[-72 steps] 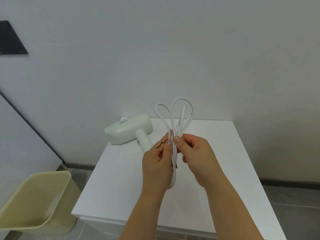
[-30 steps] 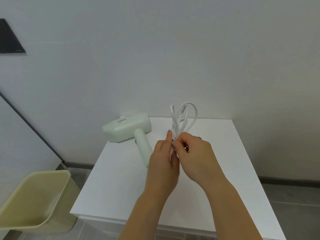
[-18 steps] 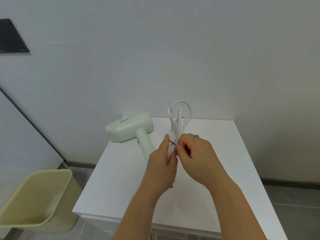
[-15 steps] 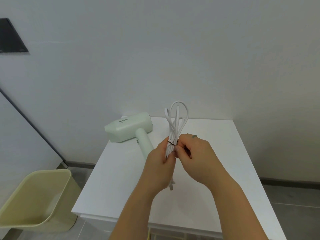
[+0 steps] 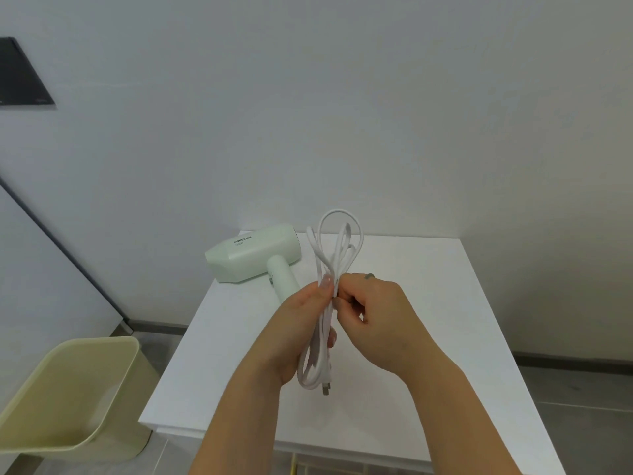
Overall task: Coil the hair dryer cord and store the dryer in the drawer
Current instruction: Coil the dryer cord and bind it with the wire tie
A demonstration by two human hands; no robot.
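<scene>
**White cord (image 5: 320,351), looped and held**

Our left hand (image 5: 291,337) grips the loops above the white table (image 5: 438,303); our right hand (image 5: 380,323) pinches their middle. The pale green hair dryer (image 5: 253,257) lies on it behind. A yellow bin (image 5: 68,389) stands left.

The pale green hair dryer (image 5: 253,257) lies at the far left corner of the counter (image 5: 428,286). It bears one short line of dark capital letters on the upper side of its barrel. The line looks like "POREE", followed by a few characters too blurred to tell. A smaller line just beneath it is too small to read.
</scene>
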